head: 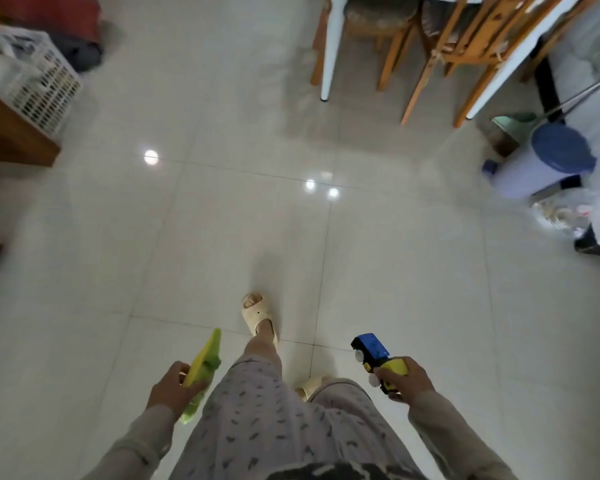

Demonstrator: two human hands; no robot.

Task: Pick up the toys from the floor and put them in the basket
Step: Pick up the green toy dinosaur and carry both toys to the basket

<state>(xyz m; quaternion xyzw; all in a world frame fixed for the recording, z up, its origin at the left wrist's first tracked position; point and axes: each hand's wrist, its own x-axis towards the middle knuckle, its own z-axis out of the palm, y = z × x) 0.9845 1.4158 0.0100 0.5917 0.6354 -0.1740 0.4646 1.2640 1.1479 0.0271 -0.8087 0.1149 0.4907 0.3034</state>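
Note:
My left hand (172,388) grips a yellow and green plastic toy (205,362) that sticks forward and down past my leg. My right hand (407,379) is closed around a blue and yellow toy train (373,351), its blue front pointing away from me. A white lattice basket (45,86) stands on the floor at the far left, with white things inside it. Both hands hang low at my sides, far from the basket. I see no loose toys on the tiled floor.
A brown wooden cabinet corner (14,133) juts out just in front of the basket. Wooden chairs (440,46) and a white table leg (328,53) stand at the top right. A blue-lidded bin (548,164) sits at the right. My slippered foot (258,315) steps forward.

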